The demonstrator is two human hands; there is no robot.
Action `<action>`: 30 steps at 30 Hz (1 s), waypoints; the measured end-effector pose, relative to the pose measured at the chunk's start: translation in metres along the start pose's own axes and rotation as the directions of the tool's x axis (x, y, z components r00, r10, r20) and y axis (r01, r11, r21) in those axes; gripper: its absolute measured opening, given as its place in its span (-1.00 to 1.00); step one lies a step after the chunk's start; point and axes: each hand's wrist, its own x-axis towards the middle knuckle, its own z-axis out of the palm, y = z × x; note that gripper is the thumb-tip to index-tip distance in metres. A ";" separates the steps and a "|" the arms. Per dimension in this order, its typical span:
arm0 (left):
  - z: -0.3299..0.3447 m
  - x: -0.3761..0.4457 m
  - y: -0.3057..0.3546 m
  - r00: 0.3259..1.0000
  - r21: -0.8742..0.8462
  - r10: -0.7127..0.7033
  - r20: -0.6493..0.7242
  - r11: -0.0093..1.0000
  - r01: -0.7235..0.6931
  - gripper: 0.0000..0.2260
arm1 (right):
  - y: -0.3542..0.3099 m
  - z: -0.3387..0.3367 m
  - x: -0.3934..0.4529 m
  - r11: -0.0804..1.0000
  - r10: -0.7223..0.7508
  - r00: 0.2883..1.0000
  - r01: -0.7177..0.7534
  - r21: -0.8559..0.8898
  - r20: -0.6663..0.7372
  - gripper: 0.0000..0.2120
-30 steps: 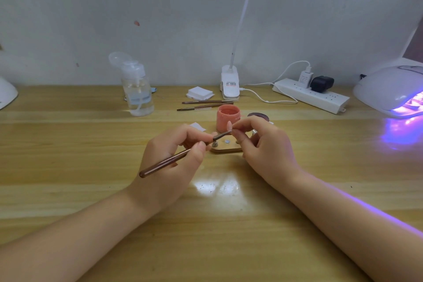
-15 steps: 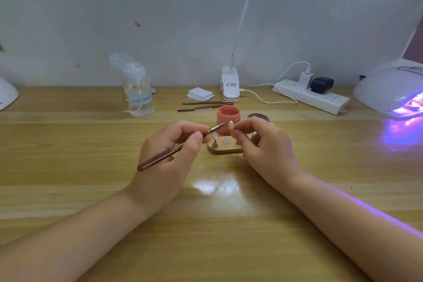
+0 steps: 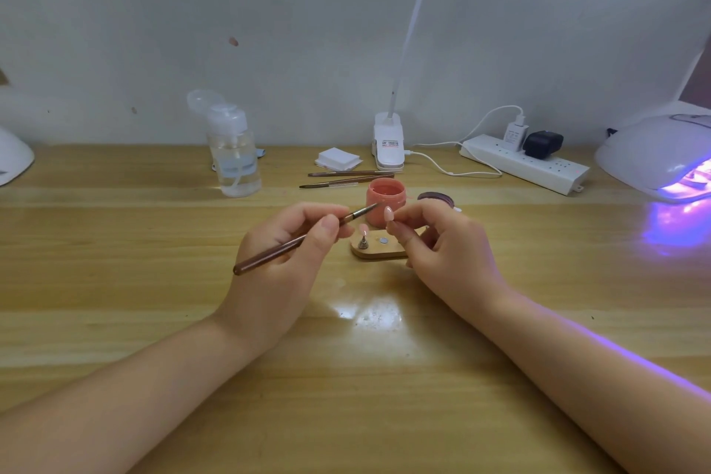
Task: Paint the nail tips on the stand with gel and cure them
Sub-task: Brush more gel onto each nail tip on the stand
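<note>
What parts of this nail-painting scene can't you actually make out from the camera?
Head view only:
- Wooden stand: its right end is hidden behind the right hand.
- Nail tip pinched by that hand: too small to judge its gel coverage.
- Curing lamp: cut off by the right edge; its interior is unseen.
- Brush in the left hand: bristles too small to tell whether they are loaded.

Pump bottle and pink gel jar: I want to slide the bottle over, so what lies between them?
In the head view, two spare brushes lie between the pump bottle and gel jar.
</note>
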 end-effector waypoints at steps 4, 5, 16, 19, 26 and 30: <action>-0.001 -0.002 0.000 0.998 0.000 0.034 0.047 0.999 -0.034 -0.86 | -0.001 0.000 0.000 1.000 0.005 1.000 -0.005 0.008 -0.004 -0.96; -0.001 -0.002 0.000 0.997 -0.006 0.056 0.051 0.998 -0.055 -0.88 | -0.001 0.000 0.000 1.000 0.007 1.000 -0.007 0.010 -0.009 -0.95; -0.001 -0.004 0.002 0.995 0.048 0.037 0.091 0.998 -0.042 -0.85 | 0.002 0.000 0.000 1.000 0.018 1.000 -0.018 0.006 -0.018 -0.96; -0.003 -0.005 0.002 0.994 0.052 0.072 0.081 0.996 -0.076 -0.86 | 0.002 0.000 0.000 1.000 0.012 1.000 -0.012 0.002 -0.020 -0.97; 0.000 -0.004 -0.002 0.995 0.021 0.028 0.101 0.999 -0.030 -0.89 | 0.004 0.001 0.001 1.000 0.013 1.000 -0.012 0.026 -0.013 -0.97; -0.002 -0.004 -0.001 0.996 -0.025 0.065 0.059 0.998 -0.064 -0.90 | 0.005 0.001 0.002 0.998 0.039 0.999 -0.039 0.045 -0.006 -0.98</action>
